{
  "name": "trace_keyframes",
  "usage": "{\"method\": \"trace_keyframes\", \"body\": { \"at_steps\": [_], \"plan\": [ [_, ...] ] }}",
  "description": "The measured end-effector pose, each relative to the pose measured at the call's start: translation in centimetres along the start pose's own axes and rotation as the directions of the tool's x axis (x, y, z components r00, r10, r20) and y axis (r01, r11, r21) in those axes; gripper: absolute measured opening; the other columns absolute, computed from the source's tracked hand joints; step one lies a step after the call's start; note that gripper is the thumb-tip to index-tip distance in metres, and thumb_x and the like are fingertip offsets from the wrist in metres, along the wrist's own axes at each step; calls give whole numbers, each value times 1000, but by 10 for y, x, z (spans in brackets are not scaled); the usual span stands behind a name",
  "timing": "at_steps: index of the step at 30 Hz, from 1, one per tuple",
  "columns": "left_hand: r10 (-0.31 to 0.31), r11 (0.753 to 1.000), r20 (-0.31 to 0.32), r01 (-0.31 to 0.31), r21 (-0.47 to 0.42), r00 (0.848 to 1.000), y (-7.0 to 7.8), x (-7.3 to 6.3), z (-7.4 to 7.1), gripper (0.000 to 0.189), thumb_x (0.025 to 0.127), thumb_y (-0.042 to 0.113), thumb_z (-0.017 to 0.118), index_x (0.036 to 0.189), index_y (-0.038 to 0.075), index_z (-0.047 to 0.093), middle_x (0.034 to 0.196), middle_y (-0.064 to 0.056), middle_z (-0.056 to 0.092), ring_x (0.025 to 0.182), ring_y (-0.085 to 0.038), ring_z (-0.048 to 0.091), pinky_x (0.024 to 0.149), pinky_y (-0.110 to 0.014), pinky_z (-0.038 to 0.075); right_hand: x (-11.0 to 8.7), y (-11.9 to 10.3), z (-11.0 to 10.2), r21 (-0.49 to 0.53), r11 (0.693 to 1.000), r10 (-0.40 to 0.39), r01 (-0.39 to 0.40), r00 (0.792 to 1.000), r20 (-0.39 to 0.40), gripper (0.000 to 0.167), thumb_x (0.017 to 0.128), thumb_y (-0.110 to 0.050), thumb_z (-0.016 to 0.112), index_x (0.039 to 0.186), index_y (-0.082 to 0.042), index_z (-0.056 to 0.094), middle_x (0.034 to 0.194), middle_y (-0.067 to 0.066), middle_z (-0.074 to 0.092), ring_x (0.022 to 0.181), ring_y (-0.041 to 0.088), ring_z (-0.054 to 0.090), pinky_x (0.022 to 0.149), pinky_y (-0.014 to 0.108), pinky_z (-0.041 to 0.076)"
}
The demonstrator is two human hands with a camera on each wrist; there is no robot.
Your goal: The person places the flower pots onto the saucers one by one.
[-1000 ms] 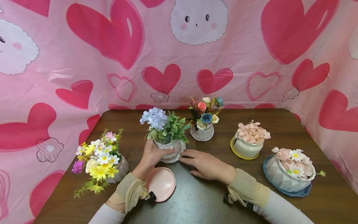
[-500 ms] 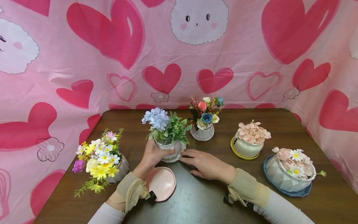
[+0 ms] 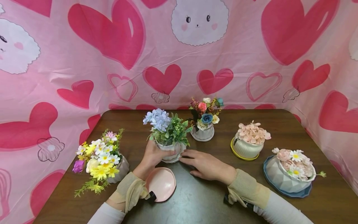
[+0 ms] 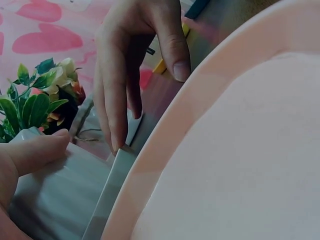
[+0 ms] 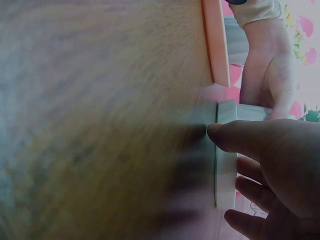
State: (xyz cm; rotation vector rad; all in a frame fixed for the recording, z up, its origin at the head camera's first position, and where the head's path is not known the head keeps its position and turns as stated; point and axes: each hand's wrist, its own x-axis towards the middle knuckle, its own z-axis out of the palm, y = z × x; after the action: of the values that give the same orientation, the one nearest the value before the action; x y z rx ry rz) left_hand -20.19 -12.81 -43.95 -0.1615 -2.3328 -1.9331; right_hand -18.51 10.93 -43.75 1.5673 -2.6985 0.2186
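My left hand (image 3: 154, 155) grips a white flowerpot (image 3: 169, 150) from its left side, thumb across the front. Blue flowers (image 3: 158, 119) and green leaves (image 3: 176, 130) fill this pot, which stands on a white saucer (image 3: 171, 161). Straight, relaxed fingers of my right hand (image 3: 205, 163) touch the saucer's right edge. The left wrist view shows those fingertips at the saucer rim (image 4: 107, 195). Below the left hand lies a round pink saucer (image 3: 161, 184), large in the left wrist view and partly hidden by the left wrist strap in the head view.
Left stands a pot of yellow and white flowers (image 3: 100, 158). Behind is a pot of mixed roses (image 3: 205, 118). On the right are a ribbed pot (image 3: 247, 146) on a yellow saucer and a faceted pot (image 3: 291, 179) on a blue saucer (image 3: 303, 193). Heart-patterned cloth (image 3: 240, 49) hangs behind the table.
The pot with blue flowers has shifted slightly right on its white saucer, my left hand moving with it. My right hand stays at the saucer's edge.
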Motion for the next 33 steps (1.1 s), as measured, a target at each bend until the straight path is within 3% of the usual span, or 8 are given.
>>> {"method": "trace_keyframes", "body": {
  "at_steps": [5,24,33],
  "plan": [
    [8,1000,7,-8,3,1000,-1,0,0,96,54,-10,90,137,12,49,136,-8,60,128,-21,51,115,-38,34,0,0,0,0,1000,-7,7,1000,-12,60,90,-26,73,145,-16,51,149,7,49,140,25,45,112,40,43],
    [-65,998,-1,65,22,998,-2,-2,-1,97,57,-5,91,141,13,46,143,-9,56,135,-23,46,118,-41,31,0,0,-1,8,1000,-12,12,1000,-24,59,89,-26,73,144,-15,52,148,8,50,139,25,45,113,40,42],
    [-68,996,0,68,58,998,1,-4,-1,95,58,-3,91,141,11,47,142,-11,57,134,-25,48,117,-42,33,0,0,0,-2,1000,-11,11,1000,-22,59,89,-27,73,143,-15,52,148,7,50,139,25,45,113,40,42]
  ]
}}
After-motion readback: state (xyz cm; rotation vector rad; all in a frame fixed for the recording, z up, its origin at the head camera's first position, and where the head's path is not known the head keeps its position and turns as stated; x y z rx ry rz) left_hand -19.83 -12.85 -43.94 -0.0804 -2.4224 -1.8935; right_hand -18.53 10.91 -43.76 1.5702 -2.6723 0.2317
